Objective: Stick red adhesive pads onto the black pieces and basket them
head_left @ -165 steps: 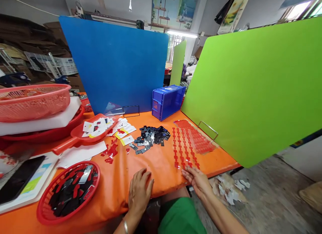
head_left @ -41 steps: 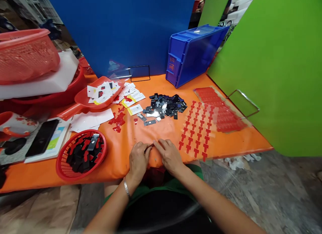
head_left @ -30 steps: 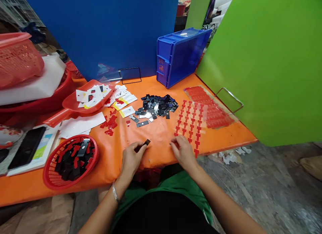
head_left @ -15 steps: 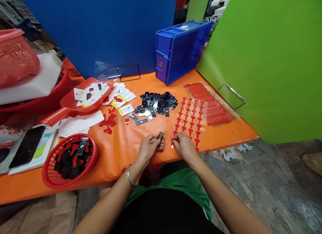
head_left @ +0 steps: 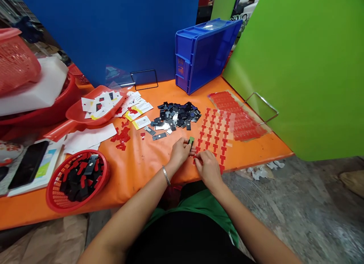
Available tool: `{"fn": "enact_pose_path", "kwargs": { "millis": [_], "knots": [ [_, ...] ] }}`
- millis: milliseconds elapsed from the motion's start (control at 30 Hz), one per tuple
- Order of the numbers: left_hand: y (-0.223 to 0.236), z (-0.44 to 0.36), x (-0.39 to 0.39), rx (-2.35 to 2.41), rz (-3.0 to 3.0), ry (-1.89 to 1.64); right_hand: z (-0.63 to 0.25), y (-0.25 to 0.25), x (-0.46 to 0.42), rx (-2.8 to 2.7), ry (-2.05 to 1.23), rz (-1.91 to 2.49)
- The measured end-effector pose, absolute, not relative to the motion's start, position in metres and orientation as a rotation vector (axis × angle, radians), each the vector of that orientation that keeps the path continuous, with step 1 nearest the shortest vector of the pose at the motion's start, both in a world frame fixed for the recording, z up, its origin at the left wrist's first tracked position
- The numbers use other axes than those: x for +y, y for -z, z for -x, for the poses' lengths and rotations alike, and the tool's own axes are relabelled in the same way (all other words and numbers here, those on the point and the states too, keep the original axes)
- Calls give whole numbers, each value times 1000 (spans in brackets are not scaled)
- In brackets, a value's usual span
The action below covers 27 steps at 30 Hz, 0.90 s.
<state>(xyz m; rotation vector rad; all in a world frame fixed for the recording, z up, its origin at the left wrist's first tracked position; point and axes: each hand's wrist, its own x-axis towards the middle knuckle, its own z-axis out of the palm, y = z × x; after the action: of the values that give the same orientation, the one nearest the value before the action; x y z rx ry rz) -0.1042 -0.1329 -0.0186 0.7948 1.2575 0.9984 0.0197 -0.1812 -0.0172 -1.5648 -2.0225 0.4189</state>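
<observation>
My left hand [head_left: 181, 153] grips a small flat black plate [head_left: 191, 141] between thumb and fingers; its upper end shines green. Close beside it, my right hand [head_left: 208, 166] is pinched at the lower left of a clear sheet bearing rows of red T-shaped stickers [head_left: 217, 133]. A bit of red shows under the right fingertips, apparently one of these stickers, mostly covered by the fingers. Beyond both hands lies a heap of similar black plates [head_left: 179, 116], a few of them loose at its near left side.
At left stands a red basket [head_left: 51, 192] of black plates with red stickers. Loose red pieces [head_left: 122, 137], a red dustpan [head_left: 74, 112] with paper scraps and a phone [head_left: 30, 163] lie around. A blue crate [head_left: 184, 63] and another red sheet [head_left: 241, 118] are farther back.
My left hand has moved right and slightly up with the black plate, close to my right hand. The right hand has shifted only slightly at the sticker sheet.
</observation>
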Motion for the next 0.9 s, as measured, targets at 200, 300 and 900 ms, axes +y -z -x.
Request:
{"fn": "enact_pose_path", "kwargs": {
  "millis": [200,300,900],
  "knots": [
    [17,104,-137,1296,-902,-1009,-32,6,-186,-1785,-816,1411],
    [17,103,-136,1314,-914,-1019,-40,-3,-194,-1673,-1053,1293],
    [2,143,-209,1099,-404,-1009,16,14,-194,-1248,-1240,1251]
  ]
}}
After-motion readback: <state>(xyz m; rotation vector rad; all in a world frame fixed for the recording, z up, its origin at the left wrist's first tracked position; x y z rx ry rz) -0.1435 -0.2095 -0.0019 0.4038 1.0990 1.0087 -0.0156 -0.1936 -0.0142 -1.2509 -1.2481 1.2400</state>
